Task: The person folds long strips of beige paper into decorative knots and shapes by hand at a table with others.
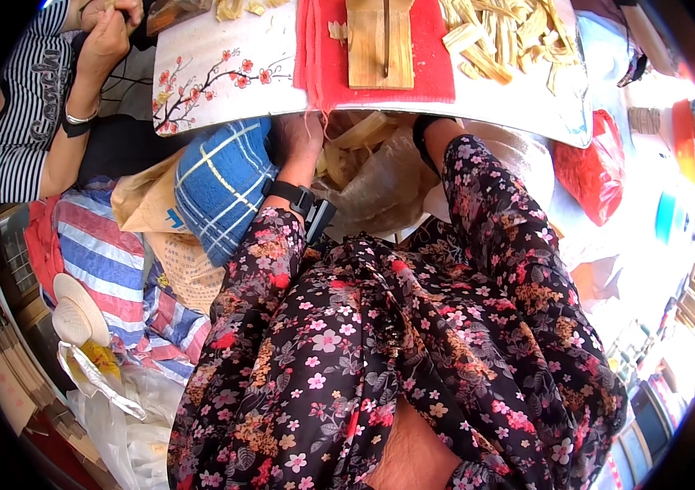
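Observation:
Both my arms, in black floral sleeves, reach forward under the near edge of a white tabletop (237,102) with painted red blossoms. My left hand (298,137) shows its back at the edge, beside a blue plaid cloth bundle (225,184); its fingers are hidden. Of my right hand (444,131) only the part near the dark wristband shows; the tabletop covers the rest. Between the hands sits a clear plastic bag (384,192) with pale yellow dried strips (355,143). Above, a wooden block (368,61) with a dark narrow strip along it lies on red cloth (433,73).
More dried strips (515,37) lie heaped at the tabletop's right. A red plastic bag (596,167) hangs at the right edge. To the left are a person in a striped shirt (13,163) with hands together, a brown paper sack (188,261), a striped woven bag (98,245) and a straw hat (78,310).

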A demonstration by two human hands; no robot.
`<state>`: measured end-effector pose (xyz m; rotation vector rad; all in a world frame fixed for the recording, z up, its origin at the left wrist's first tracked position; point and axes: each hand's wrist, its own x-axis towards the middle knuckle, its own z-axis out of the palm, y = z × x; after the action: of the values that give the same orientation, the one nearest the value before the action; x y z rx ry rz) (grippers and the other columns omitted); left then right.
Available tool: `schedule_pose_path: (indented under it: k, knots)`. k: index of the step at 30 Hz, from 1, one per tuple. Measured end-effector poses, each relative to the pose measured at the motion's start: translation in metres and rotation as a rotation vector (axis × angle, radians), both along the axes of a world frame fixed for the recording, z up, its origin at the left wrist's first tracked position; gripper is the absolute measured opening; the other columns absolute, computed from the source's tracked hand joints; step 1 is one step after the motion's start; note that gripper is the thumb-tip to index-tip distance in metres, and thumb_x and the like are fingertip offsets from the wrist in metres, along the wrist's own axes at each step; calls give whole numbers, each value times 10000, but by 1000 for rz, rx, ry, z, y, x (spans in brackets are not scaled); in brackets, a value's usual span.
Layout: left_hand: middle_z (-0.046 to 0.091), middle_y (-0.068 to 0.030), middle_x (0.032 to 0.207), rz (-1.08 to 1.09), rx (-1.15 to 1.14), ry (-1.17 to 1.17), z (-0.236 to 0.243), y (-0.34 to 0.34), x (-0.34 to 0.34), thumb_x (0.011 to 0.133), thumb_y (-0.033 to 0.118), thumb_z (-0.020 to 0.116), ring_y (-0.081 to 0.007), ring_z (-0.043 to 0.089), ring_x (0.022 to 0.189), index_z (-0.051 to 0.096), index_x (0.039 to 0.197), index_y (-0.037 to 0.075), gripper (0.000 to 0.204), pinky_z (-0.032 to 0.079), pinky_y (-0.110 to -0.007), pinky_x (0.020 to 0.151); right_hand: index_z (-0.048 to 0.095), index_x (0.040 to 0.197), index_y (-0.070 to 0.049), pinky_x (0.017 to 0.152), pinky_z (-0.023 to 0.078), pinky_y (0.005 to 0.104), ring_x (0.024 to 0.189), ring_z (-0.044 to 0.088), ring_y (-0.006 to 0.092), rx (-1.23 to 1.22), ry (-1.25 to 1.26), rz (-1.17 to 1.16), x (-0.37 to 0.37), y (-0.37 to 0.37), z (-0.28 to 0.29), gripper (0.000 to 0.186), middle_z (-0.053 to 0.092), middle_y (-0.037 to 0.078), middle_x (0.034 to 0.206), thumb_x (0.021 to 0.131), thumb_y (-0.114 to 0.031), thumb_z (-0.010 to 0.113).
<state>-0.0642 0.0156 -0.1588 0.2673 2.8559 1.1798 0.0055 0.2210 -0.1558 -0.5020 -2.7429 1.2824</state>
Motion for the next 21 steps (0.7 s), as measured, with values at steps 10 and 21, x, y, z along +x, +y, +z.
schedule_pose_path:
  k: [10, 21]
  knots:
    - [558, -100, 961, -369, 163, 36, 59, -25, 65, 842, 94, 622, -161, 585, 737, 652, 1024, 16, 200, 478, -260, 617, 647, 871, -25, 608, 470, 378, 722, 652, 212, -608, -563, 223, -10, -29, 62, 420, 679, 144, 854, 935, -394, 457]
    - [605, -101, 886, -909, 92, 139, 109, -55, 93, 778, 41, 585, -306, 606, 841, 660, 878, 69, 128, 484, -381, 700, 597, 1021, -56, 808, 483, 264, 873, 608, 124, -1523, -191, 235, 65, -58, 90, 219, 646, 44, 978, 962, -240, 493]
